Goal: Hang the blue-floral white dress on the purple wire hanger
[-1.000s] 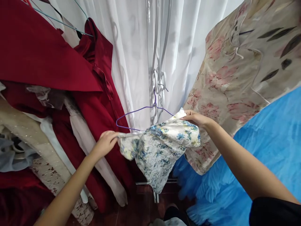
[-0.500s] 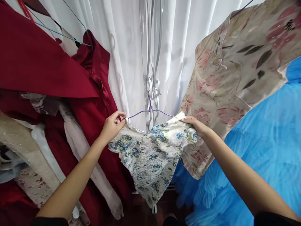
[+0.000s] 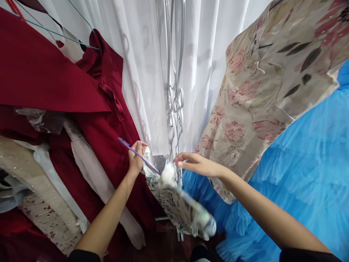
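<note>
Unhooked from metal stand [image 3: 174, 105]: purple hanger [image 3: 123, 142], floral garment [image 3: 177, 207] dangling; left hand [image 3: 135, 158] clenched on hanger, right hand [image 3: 197, 166] released, beside red dress [image 3: 109, 120].

Single view here, worn on the head, looking forward and steeply down along both forearms. Left hand [image 3: 135, 159] and right hand [image 3: 195, 164] sit close in at centre frame, with the purple hanger [image 3: 141, 157] between them. White curtain [image 3: 141, 72] faces us dead ahead, near. Red garments [image 3: 54, 80] crowd the left, floral fabric [image 3: 272, 83] and blue tulle [image 3: 305, 167] the right. Dark floor [image 3: 160, 245] lies at the near bottom edge.
</note>
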A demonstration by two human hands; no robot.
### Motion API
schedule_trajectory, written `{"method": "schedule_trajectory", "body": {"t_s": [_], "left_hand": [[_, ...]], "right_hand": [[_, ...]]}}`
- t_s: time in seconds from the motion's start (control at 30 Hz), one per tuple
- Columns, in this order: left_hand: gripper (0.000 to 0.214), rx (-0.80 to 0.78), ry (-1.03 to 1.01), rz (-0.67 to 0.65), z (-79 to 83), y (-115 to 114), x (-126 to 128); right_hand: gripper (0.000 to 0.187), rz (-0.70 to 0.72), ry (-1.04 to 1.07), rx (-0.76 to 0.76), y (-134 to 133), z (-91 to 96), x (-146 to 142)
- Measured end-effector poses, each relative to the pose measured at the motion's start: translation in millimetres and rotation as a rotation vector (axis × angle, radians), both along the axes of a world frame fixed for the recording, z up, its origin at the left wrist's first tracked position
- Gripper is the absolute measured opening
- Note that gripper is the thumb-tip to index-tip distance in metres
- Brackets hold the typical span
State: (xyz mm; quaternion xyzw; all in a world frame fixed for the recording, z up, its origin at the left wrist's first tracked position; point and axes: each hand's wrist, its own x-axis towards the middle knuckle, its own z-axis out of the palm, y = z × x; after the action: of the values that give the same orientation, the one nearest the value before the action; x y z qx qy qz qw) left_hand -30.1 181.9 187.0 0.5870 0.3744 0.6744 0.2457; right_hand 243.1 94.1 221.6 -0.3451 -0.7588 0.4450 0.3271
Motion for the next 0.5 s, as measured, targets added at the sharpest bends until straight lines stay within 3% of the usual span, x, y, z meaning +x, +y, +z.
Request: {"method": "schedule_trajectory", "body": {"t_s": [0.07, 0.13, 0.2, 0.3, 0.37, 0.5], "left_hand": [[0.055, -0.029, -0.129, -0.125, 6.2, -1, 13], [0.054, -0.132, -0.255, -0.336, 18.8, -3, 28], [0.047, -0.296, -0.340, -0.611, 31.2, -8, 45], [0.040, -0.510, -0.343, -0.949, 40.2, -25, 71], [0.040, -0.566, -0.311, -1.077, 39.8, -41, 82], [0.052, -0.546, -0.298, -1.164, 30.8, -65, 80]], "right_hand": [[0.040, -0.188, -0.016, 0.064, 12, -18.4, 2], [0.049, -0.302, 0.017, 0.064, 23, -32.9, 3], [0.054, -0.322, 0.100, 0.066, 26, -42.6, 0], [0.039, -0.254, 0.268, -0.017, 13, -52.8, -8], [0.043, -0.257, 0.428, -0.142, -3, -60.1, -6], [0.042, -0.459, 0.769, -0.311, -30, -72.2, 25]]}}
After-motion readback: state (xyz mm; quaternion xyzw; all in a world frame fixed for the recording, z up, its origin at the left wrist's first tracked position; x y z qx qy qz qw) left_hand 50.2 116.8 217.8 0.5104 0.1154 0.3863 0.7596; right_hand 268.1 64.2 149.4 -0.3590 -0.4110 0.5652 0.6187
